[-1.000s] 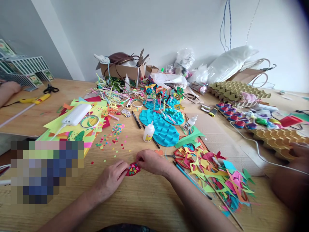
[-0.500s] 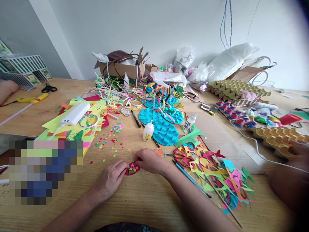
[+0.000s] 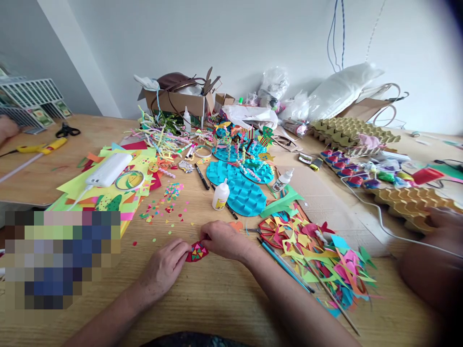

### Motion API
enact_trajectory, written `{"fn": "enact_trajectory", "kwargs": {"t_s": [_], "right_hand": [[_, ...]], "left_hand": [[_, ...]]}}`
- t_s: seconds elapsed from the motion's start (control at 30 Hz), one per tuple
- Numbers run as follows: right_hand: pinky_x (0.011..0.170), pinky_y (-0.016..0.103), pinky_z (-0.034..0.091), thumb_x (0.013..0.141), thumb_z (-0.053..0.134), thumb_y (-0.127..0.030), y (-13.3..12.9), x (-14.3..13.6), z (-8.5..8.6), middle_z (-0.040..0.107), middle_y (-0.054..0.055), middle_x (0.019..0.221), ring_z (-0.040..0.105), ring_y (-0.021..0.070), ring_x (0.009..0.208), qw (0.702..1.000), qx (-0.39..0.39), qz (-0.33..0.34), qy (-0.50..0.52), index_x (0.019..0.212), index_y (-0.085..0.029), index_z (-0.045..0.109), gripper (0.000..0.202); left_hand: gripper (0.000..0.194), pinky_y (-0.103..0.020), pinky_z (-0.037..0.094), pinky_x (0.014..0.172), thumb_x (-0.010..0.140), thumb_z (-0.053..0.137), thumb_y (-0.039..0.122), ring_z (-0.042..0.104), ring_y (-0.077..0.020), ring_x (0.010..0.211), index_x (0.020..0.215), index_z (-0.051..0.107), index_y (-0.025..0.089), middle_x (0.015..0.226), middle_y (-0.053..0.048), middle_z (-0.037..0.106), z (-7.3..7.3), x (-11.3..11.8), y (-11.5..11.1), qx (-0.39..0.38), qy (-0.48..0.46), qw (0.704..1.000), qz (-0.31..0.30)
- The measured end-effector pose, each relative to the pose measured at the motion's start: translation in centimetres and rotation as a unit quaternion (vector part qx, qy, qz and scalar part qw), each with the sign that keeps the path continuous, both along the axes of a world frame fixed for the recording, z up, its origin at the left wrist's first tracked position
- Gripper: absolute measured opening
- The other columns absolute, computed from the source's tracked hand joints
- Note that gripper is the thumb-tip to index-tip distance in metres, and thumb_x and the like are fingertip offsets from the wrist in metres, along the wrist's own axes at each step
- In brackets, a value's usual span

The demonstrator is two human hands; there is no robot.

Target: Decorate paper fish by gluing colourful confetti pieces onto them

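A small red paper shape (image 3: pixel 197 251) covered with coloured triangles lies on the wooden table (image 3: pixel 217 299) in front of me. My left hand (image 3: pixel 164 267) touches its left edge with the fingertips. My right hand (image 3: pixel 224 239) presses on its upper right edge, fingers curled over it. Both hands hold the piece flat against the table. A small white glue bottle (image 3: pixel 220 195) stands just beyond it.
A heap of cut coloured paper scraps (image 3: pixel 318 253) lies to my right with thin sticks. Blue folded paper discs (image 3: pixel 246 195), confetti (image 3: pixel 162 209), a white power bank (image 3: pixel 108 169), egg cartons (image 3: pixel 408 200) and boxes fill the far table. Another person's arm (image 3: pixel 430 260) rests at right.
The view has shifted slightly; my hands and the red piece stay in about the same place. Nothing has been picked up or let go.
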State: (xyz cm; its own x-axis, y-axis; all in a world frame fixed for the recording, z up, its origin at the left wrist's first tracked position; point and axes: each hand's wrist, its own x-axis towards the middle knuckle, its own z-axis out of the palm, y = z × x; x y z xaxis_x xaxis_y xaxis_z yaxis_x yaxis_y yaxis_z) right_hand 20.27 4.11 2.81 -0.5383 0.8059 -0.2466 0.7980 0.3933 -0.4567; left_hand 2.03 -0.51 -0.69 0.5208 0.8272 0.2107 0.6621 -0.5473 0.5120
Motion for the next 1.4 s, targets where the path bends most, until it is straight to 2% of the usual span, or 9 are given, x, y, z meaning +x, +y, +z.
{"fn": "enact_trajectory", "kwargs": {"t_s": [0.17,0.4,0.7,1.0,1.4], "right_hand": [[0.047,0.019,0.027,0.068,0.053,-0.019,0.1,0.2,0.2,0.062,0.001,0.070,0.051,0.0113,0.060,1.000,-0.001,-0.011,0.022,0.077,-0.017,0.061,0.013],[0.051,0.017,0.032,0.073,0.048,-0.016,-0.1,0.8,1.0,0.062,0.000,0.071,0.051,0.0091,0.061,0.998,-0.007,-0.006,0.059,0.079,-0.017,0.064,0.017],[0.055,0.019,0.035,0.072,0.051,-0.018,-0.3,0.1,0.0,0.066,0.003,0.073,0.055,0.0125,0.065,0.999,-0.003,0.002,0.054,0.077,-0.017,0.068,0.018],[0.055,0.017,0.035,0.073,0.050,-0.018,-0.3,0.2,0.4,0.066,0.002,0.075,0.055,0.0107,0.066,0.998,-0.009,-0.005,0.061,0.081,-0.017,0.067,0.019],[0.053,0.018,0.035,0.071,0.051,-0.018,-0.3,-0.1,-0.1,0.066,0.001,0.070,0.056,0.0112,0.063,0.998,-0.020,-0.014,0.063,0.077,-0.017,0.068,0.018]], "left_hand": [[0.020,-0.025,0.043,0.064,0.083,0.034,0.013,0.054,-0.0150,0.070,0.080,0.053,0.019,0.075,-0.002,0.056,0.1,0.0,-0.1,0.003,0.008,1.000,0.000],[0.019,-0.025,0.044,0.064,0.083,0.035,0.013,0.055,-0.0147,0.071,0.081,0.053,0.019,0.076,-0.002,0.057,-0.2,-0.1,0.0,0.013,0.001,1.000,-0.002],[0.019,-0.025,0.044,0.063,0.084,0.034,0.013,0.054,-0.0145,0.070,0.081,0.052,0.019,0.075,-0.002,0.057,-0.3,0.0,0.1,0.030,-0.001,1.000,-0.008],[0.019,-0.025,0.044,0.064,0.083,0.035,0.012,0.055,-0.0146,0.071,0.083,0.053,0.019,0.077,-0.002,0.057,-0.5,-0.2,0.0,0.030,-0.006,1.000,-0.007],[0.019,-0.024,0.044,0.063,0.083,0.036,0.012,0.055,-0.0143,0.071,0.082,0.053,0.019,0.076,-0.002,0.057,-0.3,-0.1,0.0,0.029,-0.011,0.999,-0.009]]}}
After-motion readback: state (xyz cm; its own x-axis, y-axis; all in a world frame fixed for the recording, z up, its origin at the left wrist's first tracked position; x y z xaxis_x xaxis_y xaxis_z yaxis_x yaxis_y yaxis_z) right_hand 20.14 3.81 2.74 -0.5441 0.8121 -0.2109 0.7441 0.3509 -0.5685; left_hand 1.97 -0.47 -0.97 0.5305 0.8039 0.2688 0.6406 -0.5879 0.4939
